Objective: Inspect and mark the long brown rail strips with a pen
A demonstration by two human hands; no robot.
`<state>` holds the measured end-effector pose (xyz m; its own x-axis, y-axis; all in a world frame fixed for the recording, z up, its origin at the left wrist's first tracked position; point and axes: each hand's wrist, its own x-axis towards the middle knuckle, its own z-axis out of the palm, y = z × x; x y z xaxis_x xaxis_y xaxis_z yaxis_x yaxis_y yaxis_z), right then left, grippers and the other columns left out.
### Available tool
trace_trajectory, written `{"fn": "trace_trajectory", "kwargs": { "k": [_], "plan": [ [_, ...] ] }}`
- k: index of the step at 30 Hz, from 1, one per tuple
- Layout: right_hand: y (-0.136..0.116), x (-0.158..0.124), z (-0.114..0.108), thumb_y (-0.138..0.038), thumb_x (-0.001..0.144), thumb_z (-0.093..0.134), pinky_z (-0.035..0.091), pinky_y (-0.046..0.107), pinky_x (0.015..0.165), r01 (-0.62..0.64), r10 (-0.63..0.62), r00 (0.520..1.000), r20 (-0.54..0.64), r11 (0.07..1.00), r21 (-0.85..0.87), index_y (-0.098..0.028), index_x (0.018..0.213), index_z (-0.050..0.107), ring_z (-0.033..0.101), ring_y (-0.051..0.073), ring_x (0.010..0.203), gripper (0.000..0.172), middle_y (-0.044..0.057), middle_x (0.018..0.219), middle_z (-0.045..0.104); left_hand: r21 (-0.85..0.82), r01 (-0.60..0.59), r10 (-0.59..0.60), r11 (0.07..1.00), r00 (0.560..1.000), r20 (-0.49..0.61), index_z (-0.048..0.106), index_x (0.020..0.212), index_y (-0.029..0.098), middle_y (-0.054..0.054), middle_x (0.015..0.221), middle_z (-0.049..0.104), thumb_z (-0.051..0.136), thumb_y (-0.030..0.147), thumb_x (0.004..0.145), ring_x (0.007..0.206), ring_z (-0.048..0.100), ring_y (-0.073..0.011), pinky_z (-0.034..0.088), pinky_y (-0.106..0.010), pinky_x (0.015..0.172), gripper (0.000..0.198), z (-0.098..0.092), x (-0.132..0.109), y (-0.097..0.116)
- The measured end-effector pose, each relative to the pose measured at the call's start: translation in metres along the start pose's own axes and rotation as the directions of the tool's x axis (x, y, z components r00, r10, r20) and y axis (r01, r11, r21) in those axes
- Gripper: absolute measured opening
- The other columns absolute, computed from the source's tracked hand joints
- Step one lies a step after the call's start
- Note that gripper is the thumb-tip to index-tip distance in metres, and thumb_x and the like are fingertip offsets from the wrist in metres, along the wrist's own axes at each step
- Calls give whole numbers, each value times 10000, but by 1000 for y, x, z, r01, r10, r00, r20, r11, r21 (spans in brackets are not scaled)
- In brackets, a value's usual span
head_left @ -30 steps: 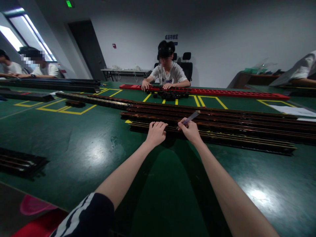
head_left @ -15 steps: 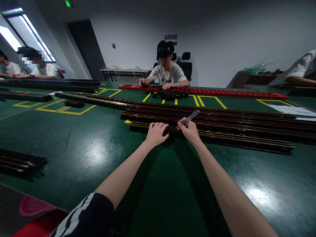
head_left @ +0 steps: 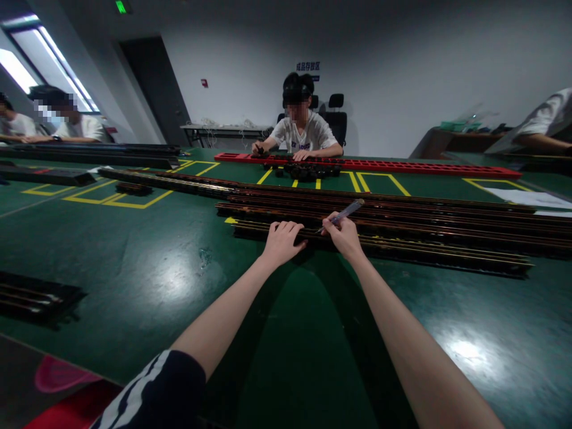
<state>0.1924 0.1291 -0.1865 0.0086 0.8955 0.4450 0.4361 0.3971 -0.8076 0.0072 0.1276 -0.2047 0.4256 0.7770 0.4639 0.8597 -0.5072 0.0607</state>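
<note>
Nearest to me on the green table lies a long dark rail [head_left: 447,256] with thin brass-coloured lines along it. My left hand [head_left: 282,243] is on its left part, fingers bent over the top and thumb on the near side, holding it. A pen [head_left: 346,213] with a clear barrel is pinched in my right hand [head_left: 344,235], its tip pointing down at the rail just right of my left hand. Whether the tip touches is too small to tell. Behind this rail, several similar dark rails [head_left: 402,211] lie side by side.
Across the green table [head_left: 134,262], a person [head_left: 308,134] sits behind a long red slotted strip [head_left: 429,168] and dark parts [head_left: 308,171]. More dark rails [head_left: 36,295] lie at the left edge. White paper [head_left: 527,196] is at right, and a pink basin [head_left: 62,375] stands below the table.
The pen in my right hand has tilted slightly, its upper end shifting a little to the right. My left hand keeps its place on the rail.
</note>
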Motion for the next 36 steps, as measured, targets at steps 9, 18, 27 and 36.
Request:
{"fn": "trace_trajectory", "kwargs": {
  "k": [9,18,27,36],
  "plan": [
    [-6,-2,2,-480,779,539,473,309,639,-14,16,999,-39,999,43,-224,685,518,627,193,584,274,20,559,640,-1,2,-2,1000,1000,-15,582,1158,199,-65,1143,657,522,388,897,1075,559,-246,351,-426,958,328,2,0,0],
    [-1,0,0,-464,797,530,480,319,663,-5,5,1000,-8,1000,17,-217,715,529,642,201,613,260,28,593,658,-7,6,-6,1000,1000,-10,585,1155,195,-72,1143,656,512,375,905,1070,561,-247,350,-431,962,316,1,0,1],
    [-6,-2,1,-472,786,537,472,306,633,-6,6,1000,-14,1000,16,-219,701,532,625,189,588,267,20,574,645,-5,5,-5,1000,1000,0,580,1167,208,-71,1153,648,503,380,903,1083,555,-250,350,-434,973,324,0,-1,1],
    [-12,-3,2,-427,779,527,472,305,634,-10,10,999,-38,1000,4,-222,673,510,618,188,578,232,20,559,634,-2,13,-13,1000,1000,1,585,1162,216,-71,1145,650,501,362,902,1085,554,-250,344,-428,967,310,-1,-1,2]
  ]
}}
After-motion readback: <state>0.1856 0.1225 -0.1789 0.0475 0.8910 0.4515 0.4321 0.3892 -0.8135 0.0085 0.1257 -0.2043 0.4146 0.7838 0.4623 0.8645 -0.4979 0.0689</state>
